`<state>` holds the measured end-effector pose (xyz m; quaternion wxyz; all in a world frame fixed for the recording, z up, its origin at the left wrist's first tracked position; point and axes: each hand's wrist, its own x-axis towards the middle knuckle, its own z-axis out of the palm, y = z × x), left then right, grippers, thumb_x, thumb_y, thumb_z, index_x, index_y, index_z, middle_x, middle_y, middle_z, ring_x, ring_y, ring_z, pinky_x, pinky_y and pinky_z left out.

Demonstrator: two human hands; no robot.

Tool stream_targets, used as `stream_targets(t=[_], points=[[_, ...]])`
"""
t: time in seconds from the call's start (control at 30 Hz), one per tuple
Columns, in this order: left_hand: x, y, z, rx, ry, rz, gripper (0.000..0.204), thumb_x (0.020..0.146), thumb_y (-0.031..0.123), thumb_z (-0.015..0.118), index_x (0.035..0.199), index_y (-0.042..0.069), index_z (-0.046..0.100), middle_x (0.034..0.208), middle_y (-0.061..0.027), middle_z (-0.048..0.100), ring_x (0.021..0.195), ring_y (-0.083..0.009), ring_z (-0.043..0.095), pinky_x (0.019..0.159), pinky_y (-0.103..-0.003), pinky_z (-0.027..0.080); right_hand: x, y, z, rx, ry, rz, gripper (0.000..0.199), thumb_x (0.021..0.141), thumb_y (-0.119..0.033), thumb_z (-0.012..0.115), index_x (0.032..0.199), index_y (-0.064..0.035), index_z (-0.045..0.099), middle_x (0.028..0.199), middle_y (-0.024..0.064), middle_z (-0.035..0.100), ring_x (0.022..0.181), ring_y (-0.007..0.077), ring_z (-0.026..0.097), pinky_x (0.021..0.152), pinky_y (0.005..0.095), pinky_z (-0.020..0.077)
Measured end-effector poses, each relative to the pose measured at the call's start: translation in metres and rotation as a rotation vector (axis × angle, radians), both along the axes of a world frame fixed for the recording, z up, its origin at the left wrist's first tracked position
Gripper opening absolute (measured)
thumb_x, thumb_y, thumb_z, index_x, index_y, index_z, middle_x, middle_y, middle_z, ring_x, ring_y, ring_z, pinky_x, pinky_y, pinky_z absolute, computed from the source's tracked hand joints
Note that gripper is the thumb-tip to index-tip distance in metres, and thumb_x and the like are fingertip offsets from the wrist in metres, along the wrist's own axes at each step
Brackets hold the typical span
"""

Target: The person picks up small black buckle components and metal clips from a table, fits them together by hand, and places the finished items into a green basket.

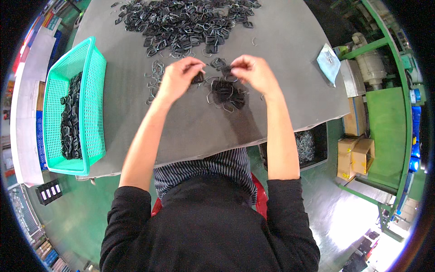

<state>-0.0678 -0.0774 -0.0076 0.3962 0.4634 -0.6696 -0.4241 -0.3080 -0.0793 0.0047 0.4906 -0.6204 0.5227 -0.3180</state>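
Observation:
My left hand pinches a small black plastic buckle piece over the grey table. My right hand pinches another small black piece with a thin wire loop, close to the left hand's piece. Just below both hands lies a small cluster of black pieces and bent wire loops. A few loose wire loops lie left of my left hand. A large heap of black buckles and wire loops covers the far part of the table.
A turquoise mesh basket at the table's left holds several stacked black pieces. A small blue-grey bag lies at the right edge. A black bin of metal parts and cardboard boxes stand on the green floor to the right.

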Motion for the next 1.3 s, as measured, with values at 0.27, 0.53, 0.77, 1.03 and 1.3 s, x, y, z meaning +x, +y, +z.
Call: stream_targets(t=[0.27, 0.53, 0.77, 1.03, 1.3], points=[[0.02, -0.005, -0.002, 0.128, -0.139, 0.143, 0.022, 0.088, 0.021, 0.057, 0.1, 0.004, 0.062, 0.082, -0.0069, 0.064, 0.067, -0.0148, 0.06, 0.059, -0.026, 0.047, -0.033, -0.01, 0.016, 0.08, 0.216, -0.282, 0.016, 0.076, -0.012, 0.067, 0.087, -0.0022, 0.061, 0.073, -0.0007, 0.061, 0.06, 0.0063, 0.054, 0.053, 0.0197, 0.042], [-0.055, -0.037, -0.023, -0.296, -0.619, 0.181, 0.032, 0.076, 0.031, 0.068, 0.096, 0.007, 0.064, 0.089, -0.0131, 0.064, 0.084, -0.0306, 0.062, 0.076, -0.038, 0.048, -0.056, -0.002, 0.016, 0.21, -0.334, -0.269, 0.019, 0.078, -0.015, 0.065, 0.092, -0.003, 0.06, 0.082, 0.0028, 0.063, 0.071, 0.009, 0.059, 0.058, 0.0214, 0.0449], [-0.012, -0.062, 0.007, 0.036, -0.331, -0.136, 0.025, 0.081, 0.029, 0.066, 0.094, 0.007, 0.067, 0.079, 0.0006, 0.064, 0.068, -0.0075, 0.057, 0.058, -0.024, 0.043, -0.042, 0.002, 0.0, 0.126, -0.009, -0.204, 0.021, 0.077, -0.022, 0.069, 0.089, -0.0089, 0.058, 0.075, -0.0009, 0.056, 0.068, 0.0096, 0.052, 0.061, 0.0229, 0.0418], [0.016, -0.053, 0.016, 0.037, -0.371, -0.091, 0.024, 0.082, 0.027, 0.064, 0.092, 0.005, 0.069, 0.078, 0.0007, 0.065, 0.07, -0.0075, 0.056, 0.064, -0.025, 0.044, -0.013, -0.015, 0.014, -0.033, 0.644, -0.045, 0.027, 0.066, -0.03, 0.075, 0.081, -0.009, 0.068, 0.083, 0.0104, 0.067, 0.083, 0.0258, 0.063, 0.077, 0.0376, 0.0479], [0.019, -0.042, 0.01, 0.258, -0.174, 0.007, 0.023, 0.084, 0.029, 0.062, 0.094, 0.009, 0.068, 0.077, 0.0065, 0.06, 0.068, -0.0037, 0.046, 0.063, -0.021, 0.038, -0.046, -0.02, 0.008, 0.09, 0.199, -0.215, 0.021, 0.075, -0.023, 0.07, 0.082, -0.0045, 0.065, 0.07, -0.0037, 0.057, 0.065, 0.008, 0.05, 0.057, 0.0201, 0.0359]])
